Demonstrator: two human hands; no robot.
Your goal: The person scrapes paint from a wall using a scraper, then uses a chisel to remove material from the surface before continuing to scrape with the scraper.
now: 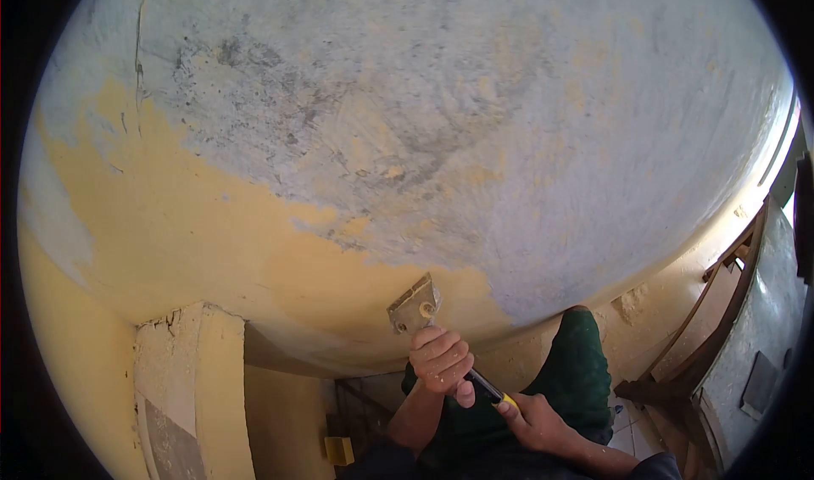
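Observation:
A paint scraper (pixel 411 308) with a wide metal blade points up and to the left, its edge right at the yellow painted part of the wall (pixel 195 217). My left hand (pixel 441 360) is wrapped round the scraper just below the blade. Lower down, my right hand (pixel 540 422) grips the black and yellow handle (pixel 487 387) near its end. Above the blade, the wall's bare grey surface (pixel 560 158) shows dark blotches and leftover yellow flecks. The yellow coat still covers the lower left, down to the blade.
A yellow plastered pillar or ledge (pixel 220 387) with chipped edges juts out at lower left. My knee in green trousers (pixel 581 353) is close to the wall. At right stands a table with a grey top (pixel 767 310) and wooden frame. A small yellow block (pixel 339 450) sits low down.

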